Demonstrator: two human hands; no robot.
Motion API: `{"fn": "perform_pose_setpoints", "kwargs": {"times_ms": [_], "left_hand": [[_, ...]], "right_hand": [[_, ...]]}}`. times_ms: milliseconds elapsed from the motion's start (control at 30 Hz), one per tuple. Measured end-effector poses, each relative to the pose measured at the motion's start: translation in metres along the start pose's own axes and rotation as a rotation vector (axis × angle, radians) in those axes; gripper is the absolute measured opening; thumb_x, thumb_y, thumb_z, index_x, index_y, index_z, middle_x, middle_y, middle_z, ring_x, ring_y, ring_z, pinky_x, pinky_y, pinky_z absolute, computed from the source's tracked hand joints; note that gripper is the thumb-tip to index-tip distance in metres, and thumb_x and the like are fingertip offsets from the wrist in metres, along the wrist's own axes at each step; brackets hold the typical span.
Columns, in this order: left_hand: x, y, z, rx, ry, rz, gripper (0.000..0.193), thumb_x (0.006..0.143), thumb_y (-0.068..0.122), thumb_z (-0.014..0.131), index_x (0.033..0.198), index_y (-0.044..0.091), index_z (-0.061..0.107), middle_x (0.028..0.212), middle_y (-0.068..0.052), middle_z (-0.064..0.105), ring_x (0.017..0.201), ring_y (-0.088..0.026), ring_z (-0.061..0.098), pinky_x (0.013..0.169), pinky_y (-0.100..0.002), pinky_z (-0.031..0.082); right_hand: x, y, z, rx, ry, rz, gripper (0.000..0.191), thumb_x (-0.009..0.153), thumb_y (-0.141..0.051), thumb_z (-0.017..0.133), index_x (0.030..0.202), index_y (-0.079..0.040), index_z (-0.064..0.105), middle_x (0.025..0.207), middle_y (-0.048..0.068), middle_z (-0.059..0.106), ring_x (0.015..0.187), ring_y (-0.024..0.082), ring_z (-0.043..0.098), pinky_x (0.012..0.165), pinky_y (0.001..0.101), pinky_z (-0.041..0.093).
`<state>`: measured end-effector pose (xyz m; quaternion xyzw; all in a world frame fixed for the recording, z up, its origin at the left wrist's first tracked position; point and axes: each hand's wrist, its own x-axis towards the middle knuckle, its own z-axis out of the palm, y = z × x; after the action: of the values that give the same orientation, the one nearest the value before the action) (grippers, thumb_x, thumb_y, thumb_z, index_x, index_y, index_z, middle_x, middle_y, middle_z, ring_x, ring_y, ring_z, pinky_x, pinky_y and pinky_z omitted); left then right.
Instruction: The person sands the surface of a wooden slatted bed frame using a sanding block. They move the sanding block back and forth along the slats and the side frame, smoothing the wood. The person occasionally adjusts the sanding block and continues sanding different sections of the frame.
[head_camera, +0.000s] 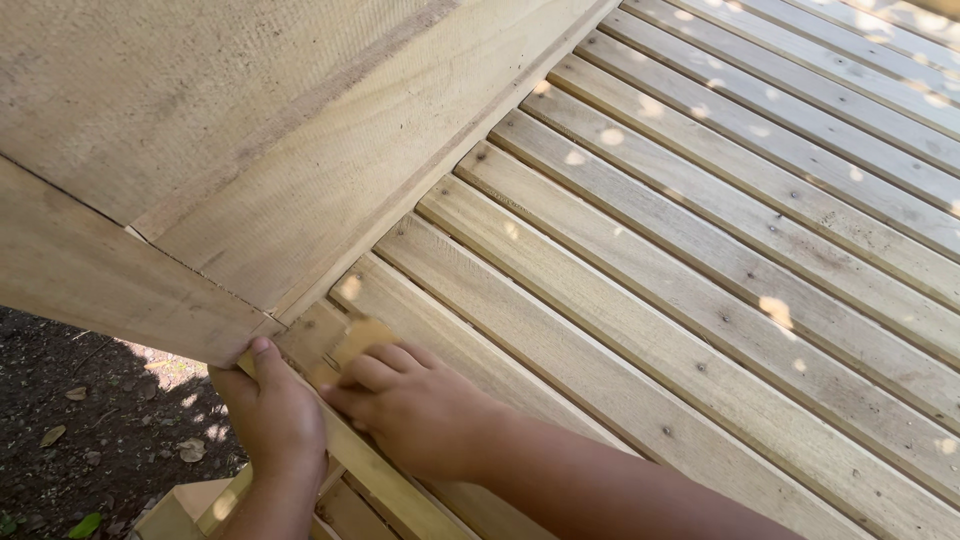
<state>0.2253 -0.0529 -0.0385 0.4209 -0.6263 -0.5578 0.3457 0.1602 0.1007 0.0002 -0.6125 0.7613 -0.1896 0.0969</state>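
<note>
Two hands: at the slatted frame's near-left corner.
Right hand (420, 405): fingers curled, pressing a yellow sanding pad (362, 338) onto a slat (420, 300).
Left hand (275, 415): fingers hidden; thumb against frame edge.
Above: plank backrest (300, 130).

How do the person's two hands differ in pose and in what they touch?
The left hand grips the outer edge of the slatted wooden frame, thumb up against the frame's corner; the right hand lies on top of the slats. The right hand presses a small yellowish pad under its fingertips; the left hand holds no pad. Both are bare and at the same corner.
</note>
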Motion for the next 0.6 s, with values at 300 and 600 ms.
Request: {"fn": "perform_pose_setpoints", "kwargs": {"times_ms": [300,600], "left_hand": [[0.001,0.006,0.001,-0.049,-0.026,-0.099,0.049,0.106,0.028,0.039,0.147,0.002,0.030,0.142,-0.018,0.050,0.129,-0.025,0.055,0.109,-0.039,0.044],[0.000,-0.002,0.002,-0.056,-0.015,-0.014,0.048,0.108,0.027,0.040,0.147,0.001,0.031,0.144,-0.018,0.049,0.131,-0.026,0.054,0.111,-0.039,0.041]], "right_hand": [[0.043,0.013,0.015,-0.065,-0.032,-0.015,0.050,0.101,-0.032,0.046,0.151,-0.025,0.046,0.164,-0.008,0.034,0.156,0.017,0.020,0.128,0.0474,0.006],[-0.078,-0.003,0.001,0.046,-0.049,-0.026,0.054,0.104,-0.024,0.046,0.158,-0.018,0.043,0.169,-0.003,0.036,0.159,0.018,0.024,0.129,0.0500,0.009]]}}
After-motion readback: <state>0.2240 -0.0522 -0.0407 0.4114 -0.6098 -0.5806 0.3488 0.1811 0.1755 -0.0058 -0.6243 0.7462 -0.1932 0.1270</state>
